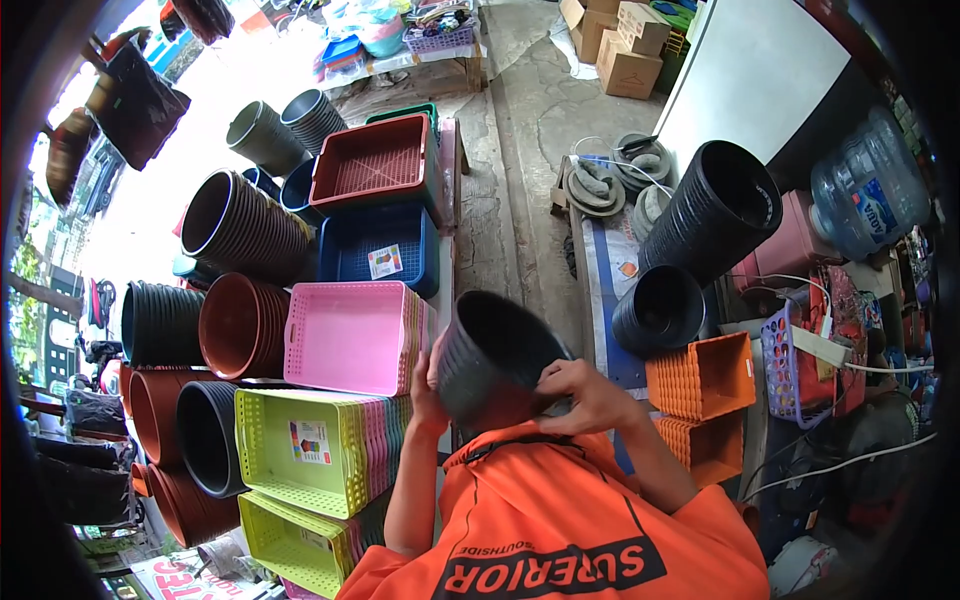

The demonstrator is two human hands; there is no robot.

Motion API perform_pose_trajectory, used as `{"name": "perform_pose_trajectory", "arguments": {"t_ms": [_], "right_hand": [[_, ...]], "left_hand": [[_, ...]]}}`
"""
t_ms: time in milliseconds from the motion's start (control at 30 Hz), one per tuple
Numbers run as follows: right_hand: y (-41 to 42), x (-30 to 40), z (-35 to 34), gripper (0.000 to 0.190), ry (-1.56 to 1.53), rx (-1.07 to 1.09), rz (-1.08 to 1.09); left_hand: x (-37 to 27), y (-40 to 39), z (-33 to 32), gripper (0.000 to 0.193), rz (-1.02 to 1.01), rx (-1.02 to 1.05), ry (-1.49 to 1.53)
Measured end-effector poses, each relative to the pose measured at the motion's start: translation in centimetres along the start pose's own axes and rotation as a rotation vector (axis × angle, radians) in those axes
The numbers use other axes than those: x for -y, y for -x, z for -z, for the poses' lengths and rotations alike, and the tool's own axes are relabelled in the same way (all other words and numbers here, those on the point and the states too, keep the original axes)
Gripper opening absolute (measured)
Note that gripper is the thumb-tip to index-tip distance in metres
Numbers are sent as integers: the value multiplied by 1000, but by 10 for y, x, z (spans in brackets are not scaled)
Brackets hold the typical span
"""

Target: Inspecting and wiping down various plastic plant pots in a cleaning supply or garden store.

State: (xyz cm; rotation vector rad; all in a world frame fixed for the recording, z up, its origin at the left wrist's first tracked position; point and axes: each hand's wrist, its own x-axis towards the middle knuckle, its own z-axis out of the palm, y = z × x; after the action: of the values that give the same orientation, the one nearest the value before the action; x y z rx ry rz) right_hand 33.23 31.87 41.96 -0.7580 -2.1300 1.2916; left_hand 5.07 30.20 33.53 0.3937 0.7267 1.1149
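Observation:
A black plastic pot point(480, 375) is held tilted in front of my chest, its dark mouth facing up and away. My left hand point(427, 382) presses against its ribbed outer wall. At the rim on the other side, my right hand point(574, 394) grips the edge with thumb and fingers. The bottom of the pot is partly hidden against my orange shirt point(555, 510). Beside my left arm are a stack of pink plastic baskets point(349, 337) and a stack headed by a lime-green basket point(289, 427).
Nested brown pots point(240, 326), a red-brown basket point(375, 161) and a blue basket point(379, 244) crowd the left side. On the right stand tall black pots point(709, 202), orange square pots point(701, 375), a water bottle point(870, 187) and a power strip point(821, 345) with white cables.

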Motion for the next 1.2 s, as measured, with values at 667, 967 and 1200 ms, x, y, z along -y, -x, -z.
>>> {"name": "perform_pose_trajectory", "arguments": {"t_ms": [667,967,1200], "right_hand": [[53,-108,-95,52,-1829,-671,-226],[21,-93,-88,43,-1246,-819,-243],[20,-76,-72,46,-1727,-897,-562]], "left_hand": [[-6,33,-117,69,99,333,-425],[9,-4,-104,66,-392,-393,-443],[5,-4,-69,70,-513,-63,-1023]]}}
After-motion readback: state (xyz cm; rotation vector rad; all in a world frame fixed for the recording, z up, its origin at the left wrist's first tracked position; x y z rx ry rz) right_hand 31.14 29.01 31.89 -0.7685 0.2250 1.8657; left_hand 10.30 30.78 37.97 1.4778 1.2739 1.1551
